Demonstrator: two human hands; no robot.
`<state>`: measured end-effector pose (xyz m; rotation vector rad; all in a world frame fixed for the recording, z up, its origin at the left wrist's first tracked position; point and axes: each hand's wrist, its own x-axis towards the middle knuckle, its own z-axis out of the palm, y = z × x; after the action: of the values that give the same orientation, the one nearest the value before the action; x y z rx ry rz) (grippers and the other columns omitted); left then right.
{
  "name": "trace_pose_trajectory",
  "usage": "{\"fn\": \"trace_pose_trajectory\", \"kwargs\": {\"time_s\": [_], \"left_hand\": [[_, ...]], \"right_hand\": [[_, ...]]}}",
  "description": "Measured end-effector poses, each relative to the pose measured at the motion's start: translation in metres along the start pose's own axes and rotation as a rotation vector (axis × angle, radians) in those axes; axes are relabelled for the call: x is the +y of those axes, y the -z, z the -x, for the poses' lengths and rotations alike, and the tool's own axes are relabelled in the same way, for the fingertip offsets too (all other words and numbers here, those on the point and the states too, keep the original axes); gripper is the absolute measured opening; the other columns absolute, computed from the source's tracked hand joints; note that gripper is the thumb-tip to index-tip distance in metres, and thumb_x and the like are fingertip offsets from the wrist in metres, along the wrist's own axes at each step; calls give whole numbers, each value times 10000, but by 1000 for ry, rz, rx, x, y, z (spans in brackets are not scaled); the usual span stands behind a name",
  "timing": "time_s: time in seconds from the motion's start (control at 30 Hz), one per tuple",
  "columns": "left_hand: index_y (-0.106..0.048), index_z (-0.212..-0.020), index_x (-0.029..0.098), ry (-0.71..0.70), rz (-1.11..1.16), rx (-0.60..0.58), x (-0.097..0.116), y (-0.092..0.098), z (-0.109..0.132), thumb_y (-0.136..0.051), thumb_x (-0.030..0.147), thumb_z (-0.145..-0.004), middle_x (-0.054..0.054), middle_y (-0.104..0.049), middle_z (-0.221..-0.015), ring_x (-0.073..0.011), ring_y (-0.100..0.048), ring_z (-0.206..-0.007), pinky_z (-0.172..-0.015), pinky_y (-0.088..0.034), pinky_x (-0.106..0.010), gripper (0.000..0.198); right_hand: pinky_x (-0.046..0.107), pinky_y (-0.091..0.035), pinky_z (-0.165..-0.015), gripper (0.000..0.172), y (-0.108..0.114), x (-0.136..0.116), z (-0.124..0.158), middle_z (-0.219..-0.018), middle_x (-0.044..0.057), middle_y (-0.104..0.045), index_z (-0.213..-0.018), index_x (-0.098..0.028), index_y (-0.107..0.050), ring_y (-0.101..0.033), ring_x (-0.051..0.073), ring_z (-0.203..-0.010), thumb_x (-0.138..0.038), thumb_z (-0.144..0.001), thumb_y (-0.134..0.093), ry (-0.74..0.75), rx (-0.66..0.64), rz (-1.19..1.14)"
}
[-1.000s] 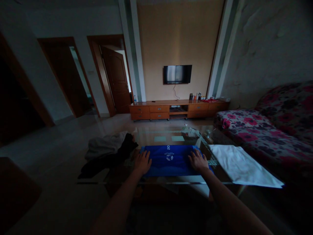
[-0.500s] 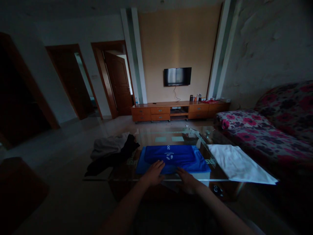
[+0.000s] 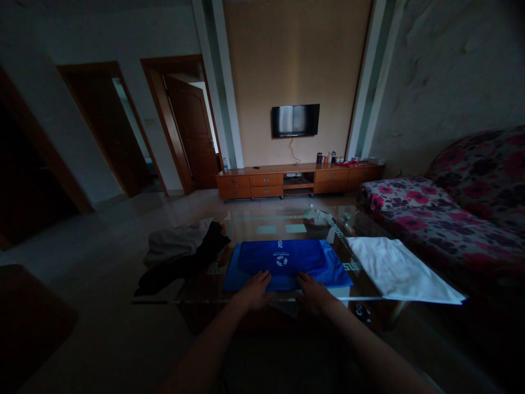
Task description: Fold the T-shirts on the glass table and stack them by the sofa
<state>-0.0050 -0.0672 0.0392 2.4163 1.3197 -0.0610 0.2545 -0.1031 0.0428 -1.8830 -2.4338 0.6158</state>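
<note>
A blue shirt [image 3: 295, 250], folded into a flat rectangle with white print on it, lies near the front edge of the glass coffee table [image 3: 197, 300]. Resting on the shirt's near edge, my left hand [image 3: 254, 291] has its fingers stretched over the cloth and its thumb apart. My right hand [image 3: 315, 293] touches the same edge further right, fingers extended and thumb lower down. Neither hand visibly grips the fabric, though the dim light blurs the fingertips. The two hands are a short way apart.
Left of the shirt lie a crumpled grey garment [image 3: 176, 243] and a black garment [image 3: 184, 268]. A white folded cloth [image 3: 400, 268] hangs slightly over the right edge. Further off are a flowered sofa [image 3: 447, 219], a wooden TV cabinet [image 3: 266, 183] and a television [image 3: 295, 120].
My left hand has slid back toward me, from on top of the shirt to its near edge. My right hand has shifted only slightly. The view has tilted a little downward.
</note>
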Motion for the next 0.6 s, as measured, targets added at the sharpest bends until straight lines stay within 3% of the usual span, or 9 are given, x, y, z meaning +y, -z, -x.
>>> {"fn": "trace_pose_trajectory", "kwargs": {"time_s": [0.07,0.13,0.2,0.27,0.37,0.43,0.53,0.6], "left_hand": [[-391,-1530,177,2,13,44,-2,2,-1,-514,537,-902,-131,-289,-1638,-300,-269,-1506,-1215,-263,-416,734],[-462,-1478,197,89,2,196,-6,10,-1,-460,528,-933,-130,-413,-1570,-280,-396,-1437,-1166,-333,-399,637],[-541,-1386,184,295,-54,401,-14,21,-1,-403,473,-958,-153,-519,-1461,-288,-489,-1342,-1105,-385,-416,534],[-591,-1294,147,558,-112,526,-24,32,-1,-402,457,-947,-196,-568,-1368,-327,-515,-1288,-1052,-409,-456,502],[-598,-1261,104,871,-72,527,-41,40,-4,-460,582,-891,-253,-554,-1345,-396,-478,-1299,-1007,-418,-527,620],[-580,-1287,83,978,1,510,-49,41,-9,-493,663,-849,-278,-524,-1373,-416,-443,-1329,-1011,-407,-550,732],[-554,-1325,73,1020,79,484,-59,39,-19,-556,684,-815,-292,-509,-1395,-423,-441,-1340,-1015,-406,-533,796],[-563,-1320,100,996,100,470,-64,38,-24,-625,620,-800,-279,-532,-1382,-429,-468,-1325,-1004,-416,-520,738]], "right_hand": [[438,-282,-1198,699,3,-2,2,-1623,182,-283,-1510,-94,-427,-253,309,-1506,-314,-866,-584,2,10,-26],[430,-301,-1188,657,8,-4,5,-1608,187,-314,-1478,-97,-474,-293,313,-1489,-309,-867,-588,14,45,-44],[426,-315,-1178,620,12,-6,6,-1592,183,-347,-1457,-113,-505,-331,316,-1469,-306,-873,-582,28,103,-44],[425,-327,-1167,585,16,-8,5,-1575,169,-379,-1443,-143,-528,-364,316,-1448,-302,-881,-569,39,161,-36],[416,-357,-1139,517,22,-12,2,-1534,155,-439,-1392,-167,-579,-424,310,-1401,-297,-892,-555,65,215,-46],[396,-378,-1113,468,26,-19,0,-1485,149,-493,-1345,-173,-613,-464,296,-1363,-283,-894,-554,86,252,-58],[346,-409,-1052,375,32,-33,-2,-1340,122,-607,-1256,-202,-659,-542,254,-1266,-246,-909,-523,120,313,-61],[327,-427,-1002,325,37,-43,-5,-1240,103,-653,-1191,-220,-680,-582,234,-1190,-240,-928,-490,123,348,-57]]}}
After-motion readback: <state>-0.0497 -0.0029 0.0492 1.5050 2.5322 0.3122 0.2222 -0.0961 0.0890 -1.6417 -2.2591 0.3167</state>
